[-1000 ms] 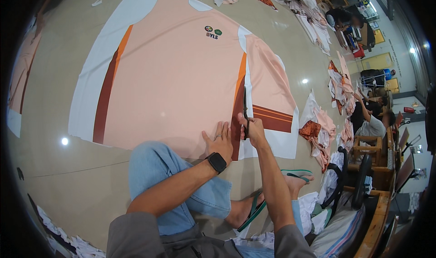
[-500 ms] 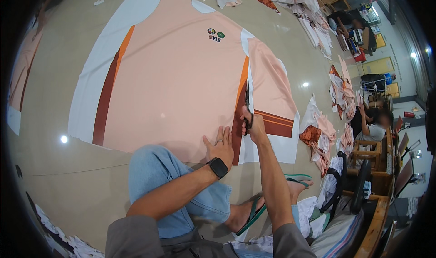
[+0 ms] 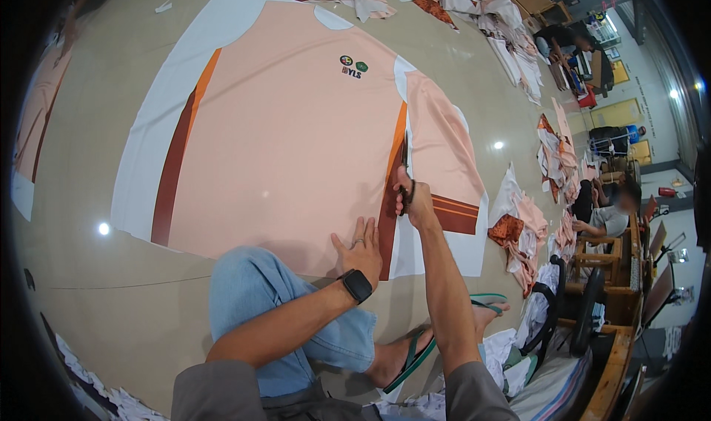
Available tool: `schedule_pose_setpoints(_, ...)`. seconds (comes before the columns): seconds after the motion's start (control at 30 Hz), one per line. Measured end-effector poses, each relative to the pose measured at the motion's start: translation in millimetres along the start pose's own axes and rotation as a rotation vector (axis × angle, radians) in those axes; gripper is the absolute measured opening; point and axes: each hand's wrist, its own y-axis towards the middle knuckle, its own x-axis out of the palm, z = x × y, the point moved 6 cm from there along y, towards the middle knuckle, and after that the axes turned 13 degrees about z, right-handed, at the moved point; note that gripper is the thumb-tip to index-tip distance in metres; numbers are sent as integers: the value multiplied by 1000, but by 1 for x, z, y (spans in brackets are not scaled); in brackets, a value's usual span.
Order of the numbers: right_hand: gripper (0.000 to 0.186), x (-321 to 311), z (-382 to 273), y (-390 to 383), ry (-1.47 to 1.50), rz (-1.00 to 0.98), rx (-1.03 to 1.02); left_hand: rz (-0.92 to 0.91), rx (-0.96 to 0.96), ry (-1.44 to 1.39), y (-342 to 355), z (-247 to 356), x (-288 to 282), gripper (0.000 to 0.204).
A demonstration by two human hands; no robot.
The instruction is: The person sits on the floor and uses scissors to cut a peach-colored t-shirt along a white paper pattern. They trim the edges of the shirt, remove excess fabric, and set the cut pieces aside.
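sits with a broad pale pink fabric panel (image 3: 289, 139) spread flat on the shiny floor (image 3: 148, 310), just beyond a bent knee (image 3: 252, 273). presses the left hand (image 3: 359, 256) palm down near the panel's lower edge, with fingers slightly spread and gripping nothing. holds dark scissors (image 3: 405, 153) in the right hand (image 3: 417, 199), with fingers wrapped round the handles, apart from the left. points the blades away from the body, along the brown and orange stripe (image 3: 389, 199) beside a sleeve-shaped piece (image 3: 437, 128). cannot tell, at so small and dark a view, whether to call the blades parted or closed.

judging by the soft creases, should handle as light, limp and thin, apt to slide on so smooth a surface and ruck up if pushed. best lifted by the white margin (image 3: 144, 162), and best steadied with a flat palm close to the stripe.
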Motion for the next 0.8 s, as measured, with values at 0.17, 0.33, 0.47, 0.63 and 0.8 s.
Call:
schedule_pose_setpoints(0.17,77,1,-20,-1,103,21,66,6,-7,15,1,0,3,57)
schedule_pose_setpoints(0.33,77,4,-24,22,0,31,-37,-21,83,105,-1,3,5,118)
schedule_pose_setpoints(0.47,75,7,-18,27,-21,49,-41,-34,75,101,-1,2,7,116)
schedule_pose_setpoints(0.63,71,0,-29,39,164,43,28,22,-34,-6,1,3,5,55)
schedule_pose_setpoints(0.8,72,6,-43,50,49,43,-25,23,-47,12,1,4,7,55)
